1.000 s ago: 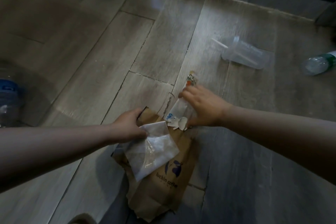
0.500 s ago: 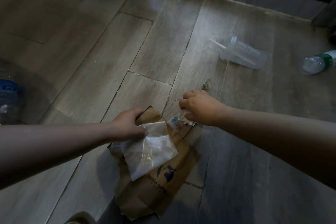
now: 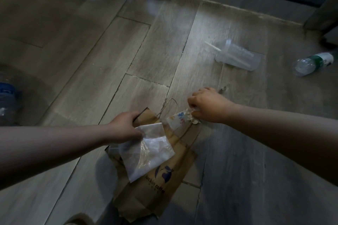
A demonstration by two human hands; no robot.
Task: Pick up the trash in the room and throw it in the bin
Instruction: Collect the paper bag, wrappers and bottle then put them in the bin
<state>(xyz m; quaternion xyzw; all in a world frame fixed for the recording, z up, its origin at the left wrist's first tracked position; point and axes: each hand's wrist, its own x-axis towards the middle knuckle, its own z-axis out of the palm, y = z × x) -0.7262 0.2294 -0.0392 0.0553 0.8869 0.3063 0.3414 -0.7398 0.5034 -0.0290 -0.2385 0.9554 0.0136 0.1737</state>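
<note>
My left hand (image 3: 124,126) grips the top edge of a brown paper coffee bag (image 3: 155,188) together with a clear plastic wrapper (image 3: 148,153) that hangs over the bag's front. My right hand (image 3: 206,106) pinches a small white printed wrapper (image 3: 178,121) right at the bag's open mouth. A thin string handle (image 3: 170,104) of the bag lies on the floor between my hands. No bin is in view.
A clear plastic cup (image 3: 237,57) with a straw lies on its side on the wooden floor (image 3: 146,45) at the right. A plastic bottle with a green label (image 3: 314,62) lies further right. Another bottle with a blue label (image 3: 6,97) sits at the left edge. A wall base runs along the back.
My right hand picked the small wrapper off the floor, closed on it and brought it toward the bag's mouth. The left hand kept its hold on the bag and plastic wrapper.
</note>
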